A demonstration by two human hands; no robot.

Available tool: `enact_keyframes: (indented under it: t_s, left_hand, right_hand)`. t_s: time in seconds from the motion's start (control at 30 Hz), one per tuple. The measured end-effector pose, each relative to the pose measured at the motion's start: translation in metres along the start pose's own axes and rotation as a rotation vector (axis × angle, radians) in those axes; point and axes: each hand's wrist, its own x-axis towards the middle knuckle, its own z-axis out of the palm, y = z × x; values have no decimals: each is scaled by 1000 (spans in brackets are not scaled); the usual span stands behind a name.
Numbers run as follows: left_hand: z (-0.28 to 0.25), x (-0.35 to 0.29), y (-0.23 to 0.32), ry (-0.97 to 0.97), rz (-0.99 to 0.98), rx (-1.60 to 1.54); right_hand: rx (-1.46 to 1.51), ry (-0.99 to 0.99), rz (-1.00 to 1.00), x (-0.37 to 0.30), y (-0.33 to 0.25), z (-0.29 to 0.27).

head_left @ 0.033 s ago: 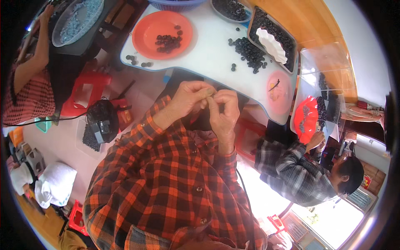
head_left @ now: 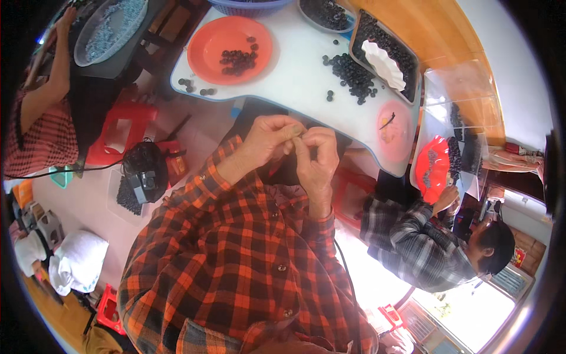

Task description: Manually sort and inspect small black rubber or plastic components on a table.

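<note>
Just off the near edge of the white table [head_left: 289, 65], my left hand [head_left: 268, 141] and my right hand [head_left: 317, 154] meet, fingertips together. Both are closed in a pinch; whatever lies between the fingers is too small and covered to make out. Beyond them, an orange basin [head_left: 203, 56] holds small round black pieces [head_left: 239, 62]. A heap of similar black pieces [head_left: 351, 74] lies loose on the table to the right. A pink plate [head_left: 394, 150] with a thin dark stick-like item [head_left: 387, 121] rests at the table's right end.
A dark-rimmed tray [head_left: 415, 88] of black pieces, with a white scalloped dish [head_left: 383, 64] on it, stands at the far right. At the right, a co-worker in grey plaid [head_left: 424, 248] works by a red scalloped dish [head_left: 432, 171]. Another person's arm [head_left: 44, 97] and a red stool [head_left: 121, 127] are left.
</note>
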Motion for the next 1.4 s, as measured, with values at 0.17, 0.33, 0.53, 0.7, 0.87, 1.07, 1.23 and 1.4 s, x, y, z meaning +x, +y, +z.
enact_keyframes:
  t_s: [0.17, 0.33, 0.53, 0.7, 0.87, 1.07, 1.23, 1.4]
  left_hand:
    - [18, -2, 7, 34, 22, -224]
    - [19, -3, 13, 22, 5, -229]
    - [24, -4, 15, 64, 39, -145]
    - [16, -1, 7, 139, 44, 25]
    - [27, -1, 10, 125, 18, -76]
    - [35, -2, 11, 146, -17, -216]
    - [41, 1, 16, 116, -36, -264]
    - [48, 6, 23, 152, -3, -243]
  right_hand:
    - [0, 27, 4, -2, -4, 2]
    - [-22, 76, -23, 0, -8, 2]
    - [-17, 48, 3, -1, -13, -1]
    - [-111, -3, -70, 1, -9, -1]
    - [-152, -1, -110, 0, -5, 0]
    - [-115, 41, -111, -2, 0, -1]
    - [54, 71, -13, -2, -7, -5]
    - [-27, 96, 124, -6, -1, -8]
